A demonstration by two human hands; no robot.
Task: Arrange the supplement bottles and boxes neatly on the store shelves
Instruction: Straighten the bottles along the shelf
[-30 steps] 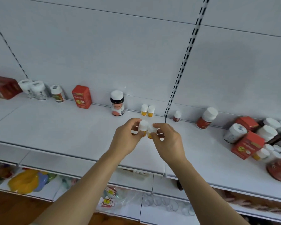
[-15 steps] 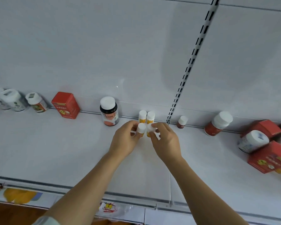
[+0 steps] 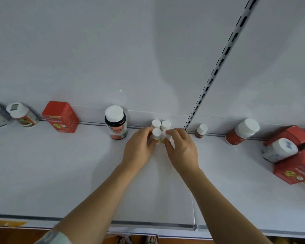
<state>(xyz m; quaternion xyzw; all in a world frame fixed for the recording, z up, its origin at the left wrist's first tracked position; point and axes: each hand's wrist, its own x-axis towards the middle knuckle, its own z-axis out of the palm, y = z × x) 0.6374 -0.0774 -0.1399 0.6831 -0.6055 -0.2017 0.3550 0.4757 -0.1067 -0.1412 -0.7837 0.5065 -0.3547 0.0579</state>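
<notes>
The left hand [image 3: 139, 148] pinched one small upright bottle [image 3: 156, 135], the right hand [image 3: 181, 150] its twin [image 3: 165, 137], both just nearer than the back pair [image 3: 161, 124].

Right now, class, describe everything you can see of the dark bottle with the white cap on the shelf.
The dark bottle is a round, glossy container, apparently plastic, with a wide white screw cap. Its label is white above and salmon-red below, with print too small to read. It stands upright, cap closed, at the back of the white shelf near the rear wall. Nothing touches it: the left hand is to its right, the red box to its left.
</notes>
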